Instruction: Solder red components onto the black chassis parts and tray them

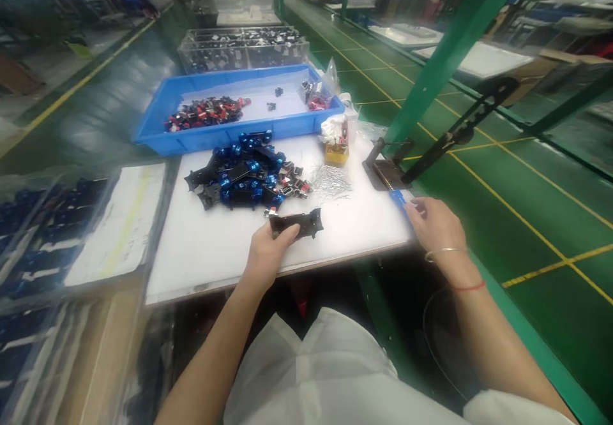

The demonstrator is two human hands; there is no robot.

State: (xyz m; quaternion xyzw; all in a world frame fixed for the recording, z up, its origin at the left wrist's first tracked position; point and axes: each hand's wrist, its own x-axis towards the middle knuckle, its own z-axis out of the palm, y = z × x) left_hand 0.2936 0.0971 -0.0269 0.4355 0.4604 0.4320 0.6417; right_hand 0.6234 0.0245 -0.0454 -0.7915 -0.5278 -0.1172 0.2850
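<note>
Left grip (271,253) closes on a black frame (297,224); right hand (431,226) open.

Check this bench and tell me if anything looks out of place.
The silver pins lie loose on the white bench beside the heap of black-and-blue parts. Both sit outside the blue tray, so they look spilled rather than contained.

I can read no text from here. Markings on the small yellow box (336,152) stay too blurred to make out.
</note>
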